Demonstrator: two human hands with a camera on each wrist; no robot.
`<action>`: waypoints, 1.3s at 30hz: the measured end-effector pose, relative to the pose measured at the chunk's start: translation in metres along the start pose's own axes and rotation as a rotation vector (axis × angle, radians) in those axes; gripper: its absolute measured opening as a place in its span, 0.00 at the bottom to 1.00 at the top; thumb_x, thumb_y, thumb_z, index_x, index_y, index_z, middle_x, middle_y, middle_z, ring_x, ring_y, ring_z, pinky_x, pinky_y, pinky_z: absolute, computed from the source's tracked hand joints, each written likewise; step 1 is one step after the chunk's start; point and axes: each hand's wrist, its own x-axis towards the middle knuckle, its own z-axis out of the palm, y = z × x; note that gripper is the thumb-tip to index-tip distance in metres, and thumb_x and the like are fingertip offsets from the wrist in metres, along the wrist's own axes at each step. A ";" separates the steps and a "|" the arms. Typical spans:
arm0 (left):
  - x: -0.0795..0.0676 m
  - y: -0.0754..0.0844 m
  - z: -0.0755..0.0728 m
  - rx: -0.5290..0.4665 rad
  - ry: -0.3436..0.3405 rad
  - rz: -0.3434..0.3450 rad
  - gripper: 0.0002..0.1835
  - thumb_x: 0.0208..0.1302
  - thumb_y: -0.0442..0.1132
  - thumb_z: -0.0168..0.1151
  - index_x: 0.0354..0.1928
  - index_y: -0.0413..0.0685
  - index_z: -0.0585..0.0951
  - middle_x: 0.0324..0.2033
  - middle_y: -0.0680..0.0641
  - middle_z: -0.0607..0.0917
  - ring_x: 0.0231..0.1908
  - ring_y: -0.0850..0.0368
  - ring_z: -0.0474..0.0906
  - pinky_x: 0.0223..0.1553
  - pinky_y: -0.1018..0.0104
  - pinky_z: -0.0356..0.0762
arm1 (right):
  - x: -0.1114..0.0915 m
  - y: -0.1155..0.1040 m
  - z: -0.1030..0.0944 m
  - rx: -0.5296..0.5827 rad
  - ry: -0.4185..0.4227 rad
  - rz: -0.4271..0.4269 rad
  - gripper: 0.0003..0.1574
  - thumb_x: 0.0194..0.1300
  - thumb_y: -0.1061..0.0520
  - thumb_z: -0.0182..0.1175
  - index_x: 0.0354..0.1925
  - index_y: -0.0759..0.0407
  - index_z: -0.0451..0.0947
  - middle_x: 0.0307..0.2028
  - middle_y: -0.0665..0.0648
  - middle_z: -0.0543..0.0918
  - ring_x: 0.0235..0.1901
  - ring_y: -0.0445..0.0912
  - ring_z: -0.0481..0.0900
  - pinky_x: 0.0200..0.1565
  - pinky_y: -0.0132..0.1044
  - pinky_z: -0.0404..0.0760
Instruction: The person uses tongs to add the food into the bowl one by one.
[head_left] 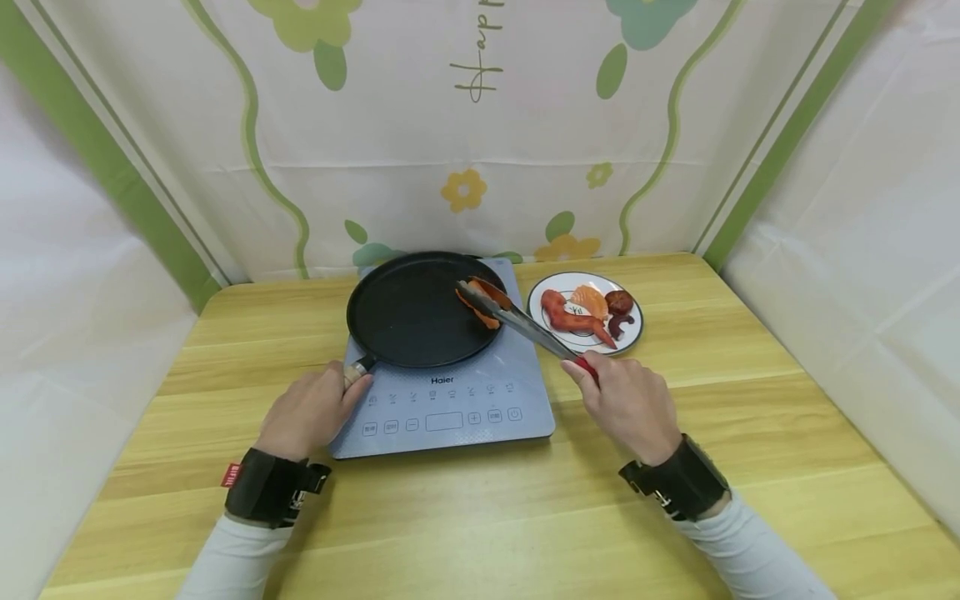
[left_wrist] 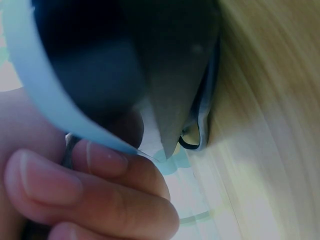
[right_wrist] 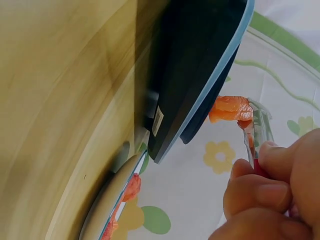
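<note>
Black round pan (head_left: 412,312) on pale-grey flat cooktop (head_left: 480,375); left hand (head_left: 311,408) grips tan handle (head_left: 355,373), likely steadying it. Right hand (head_left: 630,406) clamped on red-handled metal tongs (head_left: 536,332), likely for reach; tips pinch orange food slice (right_wrist: 230,108) at pan's right side.

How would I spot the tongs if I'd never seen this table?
Find the grey-blue cooktop on the wooden table, with a black pan on it. From the pan's right side, the tongs slant down to the person's right hand. Unlike the round pan, they are long, slim and silvery, with red showing at the hand and an orange piece of food at their tips.
</note>
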 end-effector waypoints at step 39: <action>0.000 0.001 -0.001 0.008 -0.006 -0.011 0.25 0.72 0.60 0.44 0.35 0.41 0.68 0.21 0.47 0.67 0.22 0.54 0.67 0.22 0.62 0.61 | 0.017 -0.017 -0.013 -0.075 -0.082 -0.081 0.27 0.70 0.33 0.47 0.22 0.47 0.65 0.12 0.45 0.59 0.12 0.43 0.61 0.15 0.38 0.59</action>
